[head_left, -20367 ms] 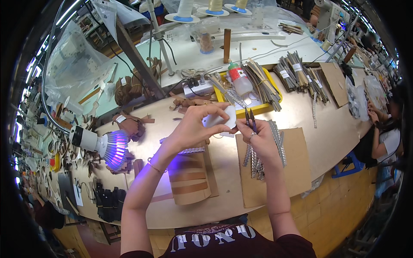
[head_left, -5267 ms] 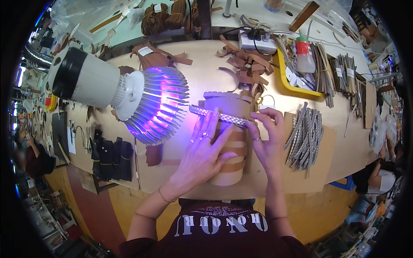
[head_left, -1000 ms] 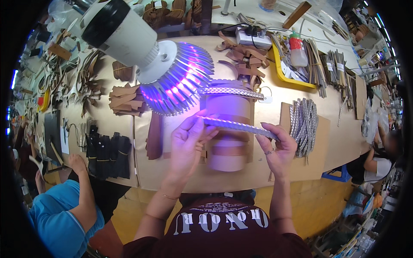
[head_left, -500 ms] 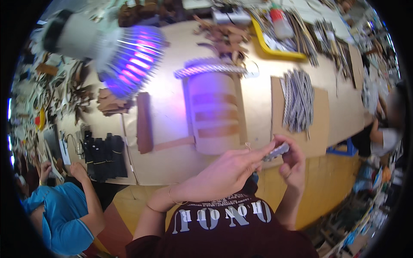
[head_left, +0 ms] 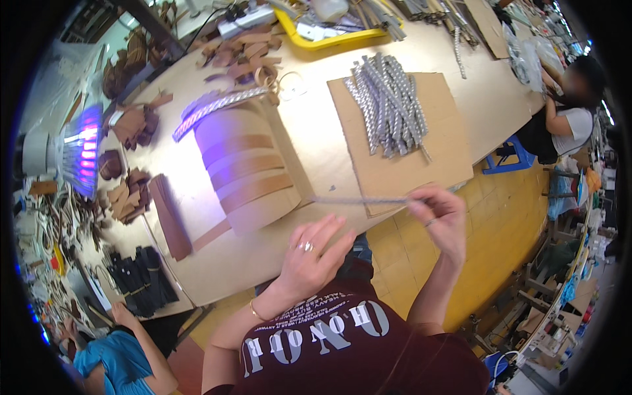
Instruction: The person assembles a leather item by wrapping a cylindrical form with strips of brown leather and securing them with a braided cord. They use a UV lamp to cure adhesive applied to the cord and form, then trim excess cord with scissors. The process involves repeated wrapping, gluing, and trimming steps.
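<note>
My right hand (head_left: 440, 214) pinches one end of a thin grey strip (head_left: 368, 200). The strip stretches leftward over the table's front edge, and its far end is blurred. My left hand (head_left: 316, 253), a ring on one finger, is held apart from the strip with its fingers stretched out and nothing seen in it. Beyond that hand stands a rounded, tan form (head_left: 263, 209) with brown leather strips (head_left: 253, 166) laid across it. A silver braided strip (head_left: 224, 108) lies along the form's far end. Several similar braided strips (head_left: 388, 105) are piled on a cardboard sheet (head_left: 438, 148).
A purple-lit lamp (head_left: 82, 151) stands at the left. Brown leather pieces (head_left: 135, 125) and black bundles (head_left: 141, 280) lie on that side. A yellow tray (head_left: 329, 41) sits at the back. One person in blue (head_left: 122, 359) is at left, another (head_left: 573, 125) at right by a blue stool (head_left: 507, 157).
My hands have come apart; the left has moved away from the right, which now has the strip drawn out to the left. The view has swung to the right.
</note>
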### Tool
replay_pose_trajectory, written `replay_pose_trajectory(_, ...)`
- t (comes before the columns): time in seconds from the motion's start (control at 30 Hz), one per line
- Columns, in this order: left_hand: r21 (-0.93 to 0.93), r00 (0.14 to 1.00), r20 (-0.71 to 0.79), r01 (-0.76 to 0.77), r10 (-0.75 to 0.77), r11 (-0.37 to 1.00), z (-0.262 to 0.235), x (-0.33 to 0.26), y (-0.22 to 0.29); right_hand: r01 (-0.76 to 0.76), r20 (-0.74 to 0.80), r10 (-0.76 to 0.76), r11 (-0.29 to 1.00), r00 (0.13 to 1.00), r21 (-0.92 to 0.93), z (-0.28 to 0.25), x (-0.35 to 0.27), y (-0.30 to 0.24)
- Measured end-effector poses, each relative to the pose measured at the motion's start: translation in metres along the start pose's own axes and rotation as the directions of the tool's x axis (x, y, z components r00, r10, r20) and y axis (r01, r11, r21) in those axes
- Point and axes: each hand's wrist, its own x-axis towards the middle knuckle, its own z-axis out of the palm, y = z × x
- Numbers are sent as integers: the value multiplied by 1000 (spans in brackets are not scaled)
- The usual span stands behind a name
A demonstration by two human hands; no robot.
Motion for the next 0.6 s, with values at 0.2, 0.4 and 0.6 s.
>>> replay_pose_trajectory(0.2, -31, 999, 36, -35, 36, 999, 7, 7, -10, 375, -261, -557, 772, 788, -514, 14, 57, 3)
replay_pose_trajectory(0.4, 11, 984, 138, 114, -114, 993, 17, 17, -20, 299, -81, -599, 507, 797, -808, 38, 83, 18)
replay_pose_trajectory(0.6, -20, 965, 225, 140, -132, 990, 26, 27, -21, -44, -441, -320, 768, 838, -639, -5, 121, 11)
